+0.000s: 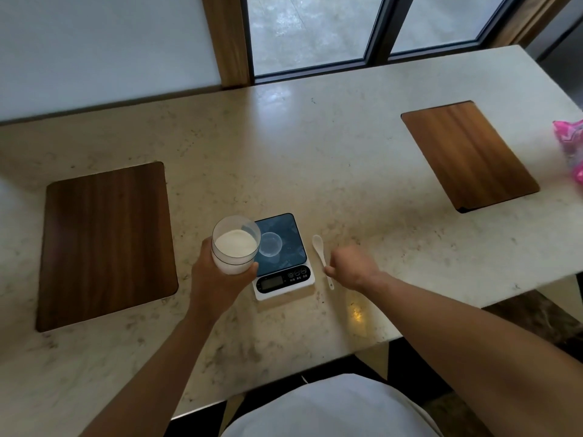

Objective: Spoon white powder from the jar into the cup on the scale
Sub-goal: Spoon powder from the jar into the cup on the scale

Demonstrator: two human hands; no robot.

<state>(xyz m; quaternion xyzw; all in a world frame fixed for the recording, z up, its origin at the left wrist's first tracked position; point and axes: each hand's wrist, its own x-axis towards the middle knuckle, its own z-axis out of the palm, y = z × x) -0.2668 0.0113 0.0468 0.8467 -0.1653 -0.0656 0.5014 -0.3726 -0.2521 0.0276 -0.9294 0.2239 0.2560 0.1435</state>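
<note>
A clear jar [235,246] holding white powder is gripped from below and behind by my left hand [214,275], lifted just left of the scale. The small kitchen scale [285,266] has a dark blue top and a white front with a display. On its top stands a small clear cup [270,244], partly behind the jar's rim. A white spoon [322,257] lies on the counter right of the scale, bowl away from me. My right hand [353,268] is over the spoon's handle, fingertips touching it near the handle's middle; the spoon still rests flat.
The marble counter [315,152] has two inset wooden panels, one at the left [107,244] and one at the far right [470,156]. A pink packet [571,146] sits at the right edge. The counter's front edge runs close to my body.
</note>
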